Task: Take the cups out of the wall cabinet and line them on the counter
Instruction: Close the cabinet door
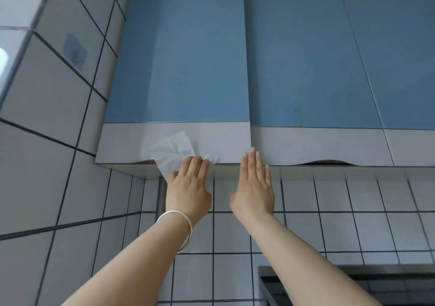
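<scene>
The wall cabinet's left door (179,54) is blue with a pale grey lower band, and it stands slightly ajar in front of the neighbouring door (306,58). My left hand (188,183), a silver bangle on its wrist, curls its fingers under the door's bottom edge and grips a crumpled white tissue (170,150) against it. My right hand (254,185) is flat with straight fingers, its tips touching the bottom edge where the two doors meet. No cups are in view; the cabinet's inside is hidden.
White tiles with dark grout cover the back wall (353,230) and the left wall (47,141). A third blue door (400,58) is at the far right. A dark metal appliance edge (306,279) shows at the bottom right. A glossy white surface (9,54) sits upper left.
</scene>
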Action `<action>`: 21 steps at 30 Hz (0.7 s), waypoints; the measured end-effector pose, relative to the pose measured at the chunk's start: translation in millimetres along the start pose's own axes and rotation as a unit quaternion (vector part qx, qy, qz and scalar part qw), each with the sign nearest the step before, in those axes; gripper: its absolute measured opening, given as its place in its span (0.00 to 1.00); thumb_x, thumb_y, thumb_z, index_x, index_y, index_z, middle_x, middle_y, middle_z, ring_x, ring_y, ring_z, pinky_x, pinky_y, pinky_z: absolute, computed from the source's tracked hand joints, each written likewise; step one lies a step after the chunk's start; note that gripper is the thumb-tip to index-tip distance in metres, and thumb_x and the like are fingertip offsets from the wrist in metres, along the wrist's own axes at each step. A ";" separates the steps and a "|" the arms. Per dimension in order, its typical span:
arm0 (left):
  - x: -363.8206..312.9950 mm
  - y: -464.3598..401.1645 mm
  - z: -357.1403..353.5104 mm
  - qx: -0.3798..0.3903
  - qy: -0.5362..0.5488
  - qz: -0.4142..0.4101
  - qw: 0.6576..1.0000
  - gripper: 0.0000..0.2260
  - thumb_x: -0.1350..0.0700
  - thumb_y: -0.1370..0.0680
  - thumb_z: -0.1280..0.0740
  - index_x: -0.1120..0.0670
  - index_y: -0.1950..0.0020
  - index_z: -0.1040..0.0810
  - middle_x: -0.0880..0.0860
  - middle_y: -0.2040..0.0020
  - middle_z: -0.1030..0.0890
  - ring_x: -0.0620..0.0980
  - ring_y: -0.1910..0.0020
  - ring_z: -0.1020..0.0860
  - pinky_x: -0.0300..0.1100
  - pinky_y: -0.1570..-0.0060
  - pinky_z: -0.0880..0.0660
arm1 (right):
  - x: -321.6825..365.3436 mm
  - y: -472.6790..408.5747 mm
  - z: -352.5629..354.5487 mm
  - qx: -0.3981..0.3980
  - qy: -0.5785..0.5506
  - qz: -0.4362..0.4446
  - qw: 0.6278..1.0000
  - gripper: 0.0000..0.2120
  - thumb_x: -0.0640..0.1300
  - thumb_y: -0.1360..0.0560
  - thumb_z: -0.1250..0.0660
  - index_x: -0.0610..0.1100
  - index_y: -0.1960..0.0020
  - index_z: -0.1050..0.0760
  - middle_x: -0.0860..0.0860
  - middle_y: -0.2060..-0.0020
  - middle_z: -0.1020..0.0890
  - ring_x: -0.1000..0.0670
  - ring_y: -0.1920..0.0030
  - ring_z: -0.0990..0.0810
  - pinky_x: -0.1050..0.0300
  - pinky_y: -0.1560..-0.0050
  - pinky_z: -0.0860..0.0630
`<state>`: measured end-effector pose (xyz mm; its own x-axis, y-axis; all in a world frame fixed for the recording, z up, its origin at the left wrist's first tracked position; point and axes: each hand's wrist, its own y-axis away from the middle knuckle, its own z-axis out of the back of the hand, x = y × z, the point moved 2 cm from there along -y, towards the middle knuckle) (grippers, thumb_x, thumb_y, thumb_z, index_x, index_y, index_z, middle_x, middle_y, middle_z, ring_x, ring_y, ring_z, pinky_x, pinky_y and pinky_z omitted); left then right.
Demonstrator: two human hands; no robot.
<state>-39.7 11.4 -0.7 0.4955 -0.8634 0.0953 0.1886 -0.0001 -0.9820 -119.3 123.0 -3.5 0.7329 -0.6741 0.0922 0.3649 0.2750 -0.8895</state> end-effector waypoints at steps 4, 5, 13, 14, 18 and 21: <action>1.8 -2.3 -11.7 -0.008 -0.005 -0.007 1.000 0.29 0.56 0.46 0.28 0.52 0.44 0.24 0.49 0.46 0.21 0.49 0.43 0.34 0.45 0.61 0.26 | -2.7 -5.4 -5.2 0.013 0.020 0.003 1.000 0.38 0.43 0.23 0.45 0.40 0.25 0.68 0.45 0.25 0.67 0.47 0.24 0.67 0.50 0.25 0.64; 1.3 -2.3 -15.3 -0.013 -0.003 -0.007 1.000 0.29 0.56 0.46 0.28 0.52 0.44 0.23 0.50 0.47 0.21 0.50 0.43 0.34 0.45 0.61 0.26 | -3.8 -7.0 -6.8 0.018 0.028 0.005 0.999 0.38 0.43 0.23 0.45 0.41 0.25 0.68 0.45 0.25 0.67 0.47 0.24 0.67 0.50 0.25 0.65; 3.1 -3.1 -30.1 -0.047 0.005 -0.014 0.999 0.30 0.59 0.46 0.28 0.54 0.43 0.23 0.52 0.46 0.21 0.51 0.42 0.33 0.44 0.62 0.26 | -7.2 -14.7 -17.1 0.006 0.071 0.026 0.997 0.39 0.43 0.23 0.45 0.40 0.30 0.74 0.43 0.24 0.66 0.45 0.24 0.67 0.48 0.25 0.65; 3.2 -3.1 -31.7 -0.047 0.004 -0.015 0.999 0.30 0.59 0.46 0.28 0.55 0.43 0.24 0.52 0.46 0.21 0.51 0.42 0.33 0.45 0.61 0.26 | -7.7 -15.7 -16.9 0.006 0.083 0.032 0.996 0.39 0.43 0.23 0.45 0.40 0.28 0.72 0.42 0.24 0.65 0.45 0.24 0.66 0.48 0.25 0.64; 2.6 -1.4 -38.1 -0.040 0.002 -0.011 0.999 0.32 0.59 0.44 0.28 0.56 0.40 0.25 0.53 0.43 0.23 0.52 0.39 0.33 0.46 0.58 0.25 | -9.6 -19.6 -17.3 0.003 0.126 0.049 0.991 0.38 0.44 0.22 0.45 0.38 0.25 0.68 0.40 0.24 0.62 0.42 0.24 0.64 0.47 0.25 0.62; 4.4 -0.9 -41.6 -0.030 0.000 -0.013 0.999 0.32 0.59 0.43 0.29 0.56 0.37 0.25 0.54 0.41 0.23 0.52 0.37 0.34 0.46 0.55 0.25 | -10.6 -22.4 -20.8 -0.001 0.158 0.061 0.985 0.38 0.45 0.22 0.44 0.36 0.26 0.68 0.37 0.24 0.60 0.40 0.24 0.62 0.47 0.25 0.60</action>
<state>-72.9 -13.4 -6.1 0.4908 -0.8628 0.1214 0.1506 -0.0532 -0.9872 -147.1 109.7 6.1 0.5548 -0.8167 -0.1591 0.2836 0.3653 -0.8866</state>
